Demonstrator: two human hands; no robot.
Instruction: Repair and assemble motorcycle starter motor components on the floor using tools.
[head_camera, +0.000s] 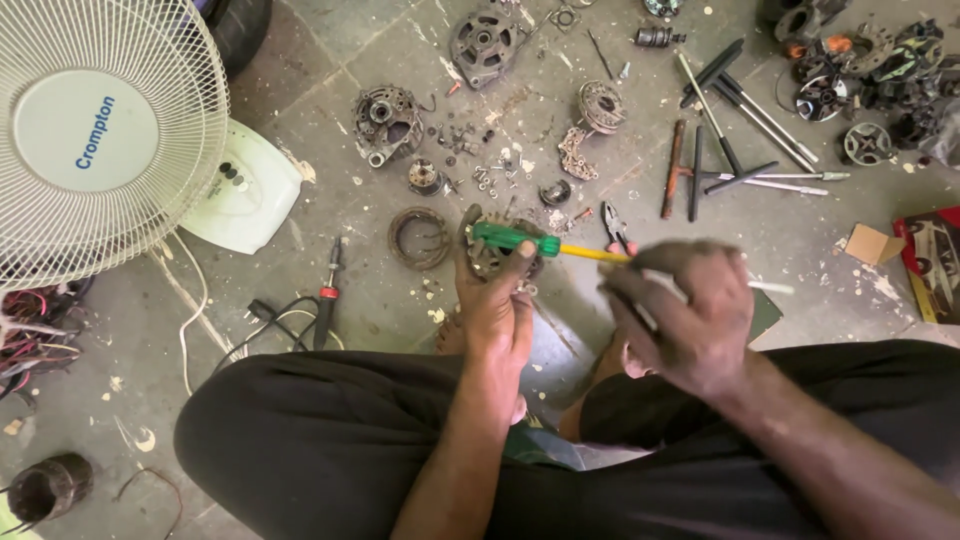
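Item: screwdriver (530, 243), green handle, yellow shaft. Long axis level, left to right, handle toward my left hand (495, 300), tip under my right hand (690, 315). Left grip holds rotor part (485, 255) over floor (380, 300); right grip closed on shaft end, blurred.

A screwdriver (530, 243) with a glossy green and yellow plastic handle lies across a dull, grimy metal part (490, 255) gripped in the left hand (495, 310). The right hand (690, 320) is blurred. The concrete floor (350, 200) looks rough, matt and stained. The fan (100, 130) has a smooth white plastic base and wire grille. The metal wrenches (740, 130) look dark and matt.
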